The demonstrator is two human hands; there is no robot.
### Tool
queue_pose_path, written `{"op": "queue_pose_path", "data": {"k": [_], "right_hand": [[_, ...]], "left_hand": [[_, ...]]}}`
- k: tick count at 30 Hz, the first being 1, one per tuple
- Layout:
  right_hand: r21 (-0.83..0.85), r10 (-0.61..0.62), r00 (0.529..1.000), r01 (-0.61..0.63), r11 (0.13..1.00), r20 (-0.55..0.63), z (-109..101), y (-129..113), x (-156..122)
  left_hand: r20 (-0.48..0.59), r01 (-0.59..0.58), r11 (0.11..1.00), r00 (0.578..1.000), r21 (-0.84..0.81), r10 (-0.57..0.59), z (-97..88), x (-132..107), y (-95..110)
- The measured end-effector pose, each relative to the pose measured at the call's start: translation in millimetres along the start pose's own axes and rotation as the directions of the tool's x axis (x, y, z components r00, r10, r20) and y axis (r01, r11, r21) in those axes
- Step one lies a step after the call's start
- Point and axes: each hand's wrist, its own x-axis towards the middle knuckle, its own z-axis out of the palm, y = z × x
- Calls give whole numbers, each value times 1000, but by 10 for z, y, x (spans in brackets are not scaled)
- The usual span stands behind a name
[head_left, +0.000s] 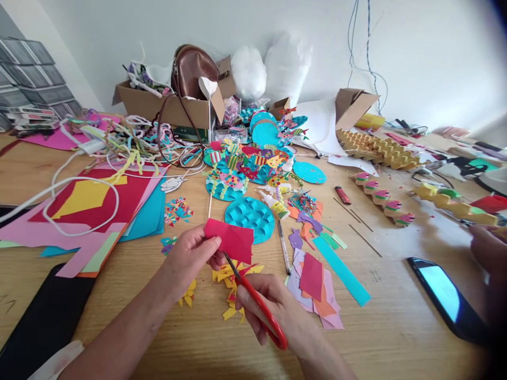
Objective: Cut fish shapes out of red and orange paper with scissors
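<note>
My left hand [198, 246] pinches a piece of red paper [233, 238] by its lower left part, held up over the table. In my right hand [273, 303] is a pair of scissors [259, 303] with red handles, its blade tips at the paper's lower edge. Whether the blades have cut into the paper is hard to make out. Yellow paper scraps [232, 285] lie on the wood beneath. Just behind the red paper sits a round blue disc [251, 214] with raised curved flaps. A thin pale stick [209, 205] shows above my left hand.
Coloured paper sheets [95, 198] lie at left near a black flat object [47, 316]. Paper offcuts [317, 285], a pen [284, 247] and a glue bottle [277, 205] are right of centre. A phone [441, 295] lies near another person's hand [489, 248]. Boxes [166, 108] stand behind.
</note>
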Motion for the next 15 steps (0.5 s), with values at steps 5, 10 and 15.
{"op": "queue_pose_path", "data": {"k": [5, 10, 15], "right_hand": [[3, -6, 1000, 6, 1000, 0, -7, 38, 12], [13, -16, 1000, 16, 1000, 5, -3, 57, -3], [28, 1, 1000, -1, 1000, 1, -13, 61, -7]], "left_hand": [[31, 8, 1000, 999, 1, -8, -17, -12, -33], [47, 32, 999, 998, -16, -31, -5, 1, -49], [55, 68, 996, 996, -66, -64, 12, -2, -38]]}}
